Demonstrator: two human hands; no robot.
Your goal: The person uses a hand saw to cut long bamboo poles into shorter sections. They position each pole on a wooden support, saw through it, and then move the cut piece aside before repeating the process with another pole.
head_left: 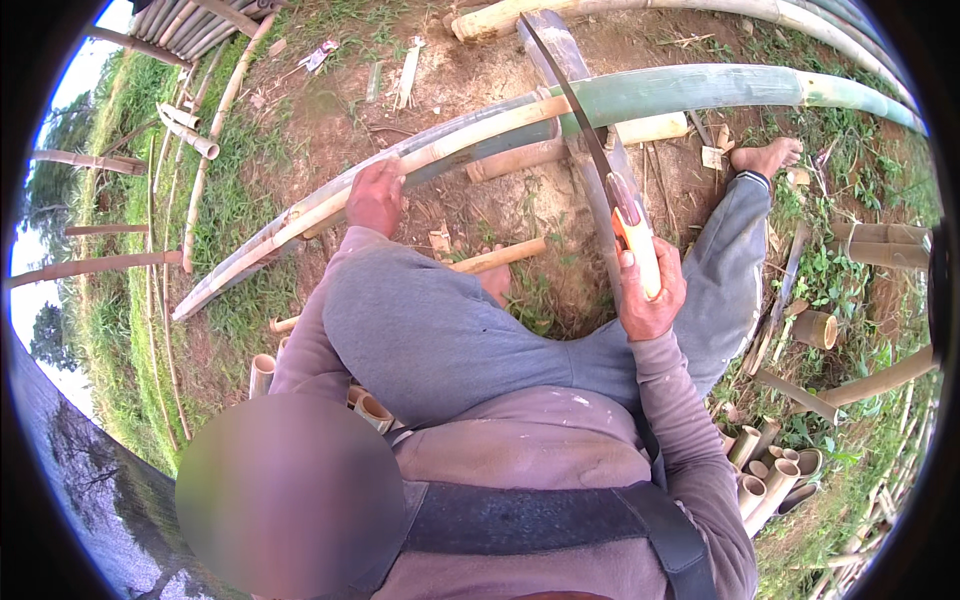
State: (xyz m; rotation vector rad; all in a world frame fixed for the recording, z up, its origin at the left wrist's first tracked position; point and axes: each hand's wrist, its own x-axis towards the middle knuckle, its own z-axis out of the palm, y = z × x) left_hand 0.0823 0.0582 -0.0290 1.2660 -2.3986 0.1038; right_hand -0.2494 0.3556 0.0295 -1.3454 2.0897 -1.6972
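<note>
My right hand [653,290] is wrapped round the pale and orange handle of a hand saw [578,103]. Its long curved dark blade points away from me and crosses a bamboo pole near the pole's right end. That tan bamboo pole [440,150] runs from the lower left up to the blade, lying along a thicker green bamboo pole [690,92]. My left hand [377,197] grips the tan pole at its middle, its fingers partly hidden behind the pole. Whether the saw teeth touch the bamboo I cannot tell.
A wooden plank [597,200] stands under the poles. A short bamboo stick [500,255] lies by my foot. Cut bamboo tubes [772,482] are heaped at the lower right, with one cut piece [815,329] above them. A bamboo fence [100,265] stands on the left.
</note>
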